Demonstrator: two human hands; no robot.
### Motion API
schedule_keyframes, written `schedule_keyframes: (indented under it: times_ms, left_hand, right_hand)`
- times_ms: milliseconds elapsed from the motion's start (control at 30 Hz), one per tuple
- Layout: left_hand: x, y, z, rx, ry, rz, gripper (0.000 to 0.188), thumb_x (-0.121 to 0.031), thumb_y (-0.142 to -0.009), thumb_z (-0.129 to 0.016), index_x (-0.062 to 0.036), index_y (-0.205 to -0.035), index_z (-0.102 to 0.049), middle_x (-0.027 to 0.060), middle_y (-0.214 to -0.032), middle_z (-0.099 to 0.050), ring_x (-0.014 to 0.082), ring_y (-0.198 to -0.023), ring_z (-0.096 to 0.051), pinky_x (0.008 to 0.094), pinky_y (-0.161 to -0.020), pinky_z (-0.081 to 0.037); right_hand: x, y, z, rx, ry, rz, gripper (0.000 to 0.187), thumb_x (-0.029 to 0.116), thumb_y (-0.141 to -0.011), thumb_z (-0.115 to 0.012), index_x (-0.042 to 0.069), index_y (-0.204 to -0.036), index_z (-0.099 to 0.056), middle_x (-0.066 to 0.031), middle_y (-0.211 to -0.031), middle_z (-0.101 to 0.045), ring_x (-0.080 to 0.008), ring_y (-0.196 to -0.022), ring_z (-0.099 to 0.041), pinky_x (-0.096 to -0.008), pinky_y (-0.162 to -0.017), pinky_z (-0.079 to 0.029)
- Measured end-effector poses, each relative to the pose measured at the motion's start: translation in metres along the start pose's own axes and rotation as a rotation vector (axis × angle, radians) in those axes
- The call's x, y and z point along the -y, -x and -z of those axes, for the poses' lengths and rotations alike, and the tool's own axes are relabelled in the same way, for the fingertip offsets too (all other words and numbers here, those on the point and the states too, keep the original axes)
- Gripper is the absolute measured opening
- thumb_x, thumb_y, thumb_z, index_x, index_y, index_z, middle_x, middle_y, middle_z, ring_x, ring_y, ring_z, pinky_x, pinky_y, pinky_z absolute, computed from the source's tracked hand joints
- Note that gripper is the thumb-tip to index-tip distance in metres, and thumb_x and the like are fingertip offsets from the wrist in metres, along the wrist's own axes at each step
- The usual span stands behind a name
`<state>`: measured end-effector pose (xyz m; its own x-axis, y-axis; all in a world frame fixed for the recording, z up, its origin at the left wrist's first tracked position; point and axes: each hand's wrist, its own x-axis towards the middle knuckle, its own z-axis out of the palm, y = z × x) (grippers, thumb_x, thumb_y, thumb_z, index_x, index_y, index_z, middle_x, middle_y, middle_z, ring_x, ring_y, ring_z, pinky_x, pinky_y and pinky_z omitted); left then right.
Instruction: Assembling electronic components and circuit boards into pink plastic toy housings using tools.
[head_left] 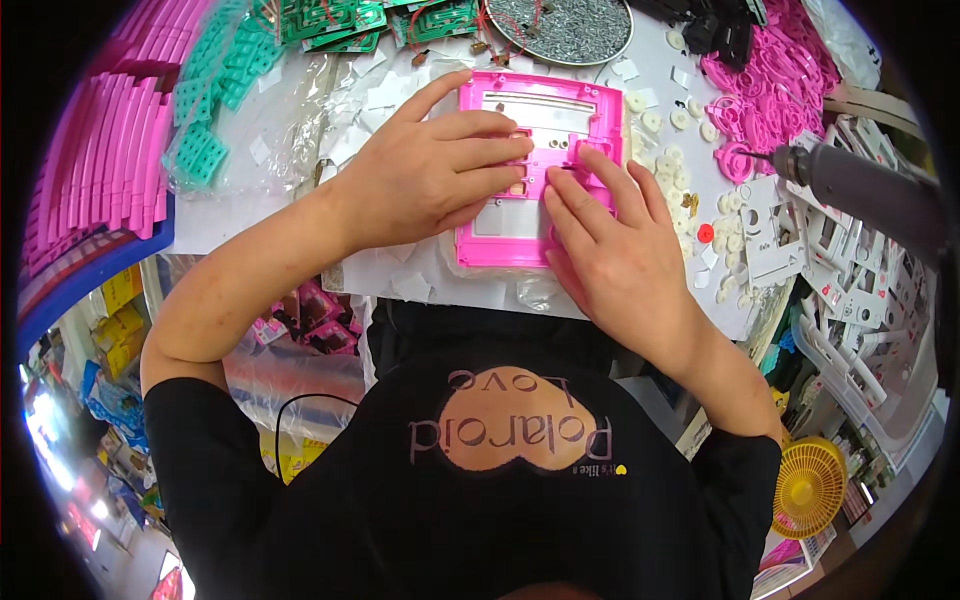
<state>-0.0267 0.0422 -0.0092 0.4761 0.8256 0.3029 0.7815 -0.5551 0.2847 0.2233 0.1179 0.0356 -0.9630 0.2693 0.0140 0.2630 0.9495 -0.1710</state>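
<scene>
A bright pink rectangular plastic casing (pixel 500 253), with windows and small fittings across its middle, lies on the table before me. My left hand (pixel 420 180) reaches over it from the left. Its little finger is stretched to the top left corner, while the other fingertips press together on the middle bar. On the right side, my right hand (pixel 620 240) bears down with bent fingers, the fingertips at the same middle part. Both hands hold the casing against the table. The fingertips cover any small piece under them, and the thumbs are partly hidden.
A dark electric screwdriver (pixel 860 185) juts in from the right. White round parts (pixel 672 170) and a red one (pixel 706 233) lie beside the casing. Behind are a dish of screws (pixel 560 30), green circuit boards (pixel 330 20) and pink parts (pixel 770 90). Pink strips (pixel 110 150) fill the left.
</scene>
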Motion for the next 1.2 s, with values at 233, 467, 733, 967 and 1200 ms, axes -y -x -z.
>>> schedule_keyframes:
  times_ms: [233, 467, 733, 967, 1200]
  left_hand:
    - [-0.005, -0.007, 0.010, 0.063, 0.007, 0.042, 0.036, -0.013, -0.079, -0.077, -0.0154, -0.114, -0.073, 0.0012, -0.129, -0.069, 0.0215, -0.123, -0.063, 0.0600, -0.118, -0.031]
    - [-0.016, -0.015, 0.014, 0.072, 0.077, 0.165, 0.025, -0.011, -0.085, -0.073, -0.0105, -0.110, -0.074, 0.0044, -0.123, -0.072, 0.0236, -0.122, -0.063, 0.0566, -0.117, -0.033]
    - [-0.031, -0.009, 0.003, -0.076, 0.139, 0.300, 0.026, -0.010, -0.086, -0.071, -0.0106, -0.113, -0.073, 0.0058, -0.124, -0.072, 0.0259, -0.123, -0.063, 0.0536, -0.118, -0.032]
    - [-0.039, -0.007, 0.002, -0.260, 0.181, 0.314, 0.027, -0.006, -0.086, -0.071, -0.0095, -0.113, -0.073, 0.0093, -0.117, -0.073, 0.0283, -0.111, -0.067, 0.0472, -0.103, -0.045]
    - [-0.099, -0.026, 0.014, 0.021, 0.896, 0.607, 0.012, -0.006, -0.092, -0.069, -0.0031, -0.103, -0.070, 0.0089, -0.080, -0.068, 0.0240, -0.069, -0.067, 0.0322, -0.061, -0.051]
  right_hand:
    - [-0.022, 0.011, -0.011, -0.253, -0.264, -0.041, 0.032, 0.015, -0.077, -0.076, 0.004, -0.107, -0.071, -0.0113, -0.119, -0.068, -0.0345, -0.120, -0.057, -0.0480, -0.102, -0.046]
    - [-0.115, 0.046, -0.034, -0.480, -0.317, -0.416, 0.029, 0.004, -0.084, -0.076, 0.005, -0.113, -0.072, -0.0099, -0.106, -0.072, -0.0231, -0.086, -0.067, -0.0338, -0.078, -0.054]
    - [-0.147, 0.001, -0.029, -0.213, -0.047, -0.470, 0.019, 0.012, -0.093, -0.069, 0.005, -0.110, -0.072, -0.0138, -0.099, -0.070, -0.0332, -0.082, -0.069, -0.0397, -0.073, -0.054]
    - [-0.150, 0.032, -0.035, -0.519, -0.192, -0.540, 0.017, 0.009, -0.097, -0.063, 0.003, -0.111, -0.071, -0.0121, -0.100, -0.072, -0.0267, -0.084, -0.069, -0.0353, -0.074, -0.053]
    - [-0.020, 0.065, 0.011, -0.288, -1.001, -0.395, 0.020, -0.005, -0.086, -0.068, 0.002, -0.104, -0.070, -0.0093, -0.088, -0.067, -0.0157, -0.071, -0.063, -0.0272, -0.066, -0.049]
